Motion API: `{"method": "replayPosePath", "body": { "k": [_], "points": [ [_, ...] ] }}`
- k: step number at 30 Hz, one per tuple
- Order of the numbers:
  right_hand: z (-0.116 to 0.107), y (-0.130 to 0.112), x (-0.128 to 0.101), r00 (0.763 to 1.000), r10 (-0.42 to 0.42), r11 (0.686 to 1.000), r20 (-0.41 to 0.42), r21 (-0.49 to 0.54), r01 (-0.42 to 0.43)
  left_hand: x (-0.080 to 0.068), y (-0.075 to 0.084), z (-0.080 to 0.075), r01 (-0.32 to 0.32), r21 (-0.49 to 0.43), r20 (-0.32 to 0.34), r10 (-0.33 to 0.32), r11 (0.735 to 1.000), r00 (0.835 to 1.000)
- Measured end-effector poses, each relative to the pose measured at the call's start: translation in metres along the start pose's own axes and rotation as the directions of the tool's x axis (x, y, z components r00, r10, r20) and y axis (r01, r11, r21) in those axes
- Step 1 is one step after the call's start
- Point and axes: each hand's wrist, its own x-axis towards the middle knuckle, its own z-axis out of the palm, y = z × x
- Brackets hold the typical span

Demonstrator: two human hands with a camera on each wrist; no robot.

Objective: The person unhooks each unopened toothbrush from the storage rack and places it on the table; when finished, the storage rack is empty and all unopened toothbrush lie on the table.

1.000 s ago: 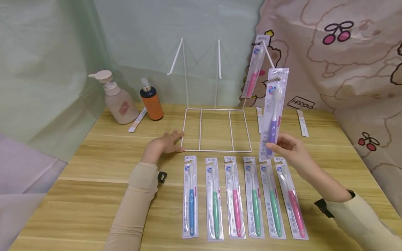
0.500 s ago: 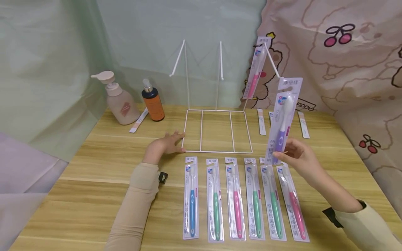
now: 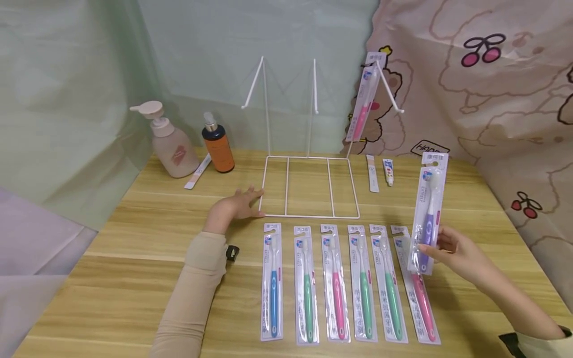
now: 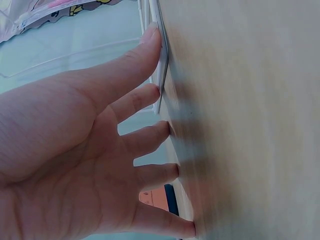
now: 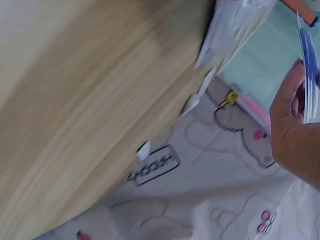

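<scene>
Above pack row, right grip (image 3: 452,251) pinches purple toothbrush pack (image 3: 429,211) by bottom edge, upright.

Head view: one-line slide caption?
Right hand holds a packaged purple toothbrush above six laid-out packs; left hand rests against the white wire rack.

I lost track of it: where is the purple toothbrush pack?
In the head view, the right hand pinches the purple toothbrush pack upright above the right end of the toothbrush row.
</scene>
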Motion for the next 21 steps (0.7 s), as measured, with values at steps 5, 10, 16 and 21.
{"method": "replayPosePath", "body": {
  "k": [5, 10, 16, 21],
  "points": [
    [-0.01, 0.016, -0.012, 0.989, 0.114, 0.993, 0.096, -0.027, -0.112, 0.0, 0.0, 0.0, 0.002, 0.001, 0.001, -0.002, 1.0, 1.0],
    [-0.019, 0.032, -0.022, 0.968, 0.149, 0.988, 0.2, 0.001, -0.152, 0.001, 0.0, 0.0, 0.001, 0.006, 0.003, -0.001, 1.0, 1.0],
    [-0.026, 0.051, -0.027, 0.926, 0.161, 0.983, 0.34, 0.03, -0.182, 0.004, -0.003, 0.002, 0.005, 0.002, 0.004, -0.005, 1.0, 1.0],
    [-0.025, 0.061, -0.029, 0.873, 0.228, 0.965, 0.431, 0.019, -0.262, 0.005, -0.004, 0.003, 0.007, -0.001, 0.004, -0.007, 1.0, 1.0]
  ]
}}
